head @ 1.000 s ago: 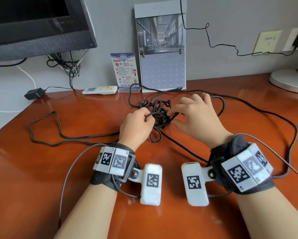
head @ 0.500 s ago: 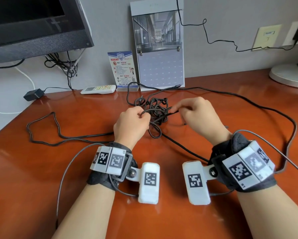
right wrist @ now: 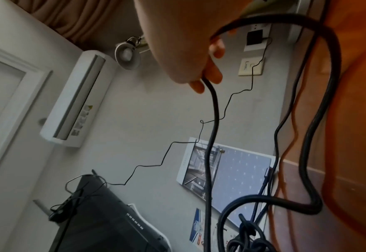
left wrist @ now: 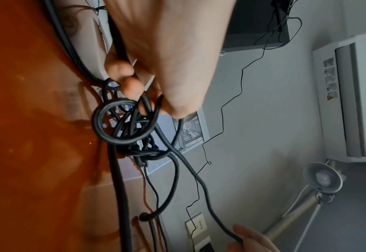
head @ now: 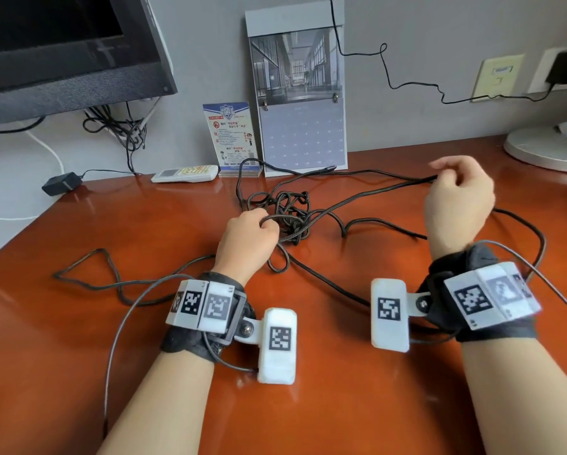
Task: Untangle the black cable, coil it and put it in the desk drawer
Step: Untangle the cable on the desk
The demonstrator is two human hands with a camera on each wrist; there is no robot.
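The black cable [head: 288, 218] is thin, matte and round, bunched into a tight knot of small loops at the middle of the red-brown surface [head: 78, 339], with long slack runs trailing off toward both sides. There is one such cable, one knot and two hands working on it. The left hand [head: 247, 239] sits just beside the knot on its near-left side, fingers [left wrist: 132, 87] curled round a loop at the knot's edge, so its grip is closed on the cable. The right hand [head: 457, 198] is raised well to the right of the knot and pinches a doubled strand between thumb and fingertips [right wrist: 214, 75]; that strand runs taut from its grip back down to the knot. Behind the knot, one calendar [head: 296, 90] and one small card [head: 231, 136] lean on the wall, with one white remote [head: 185, 174] lying beside them.
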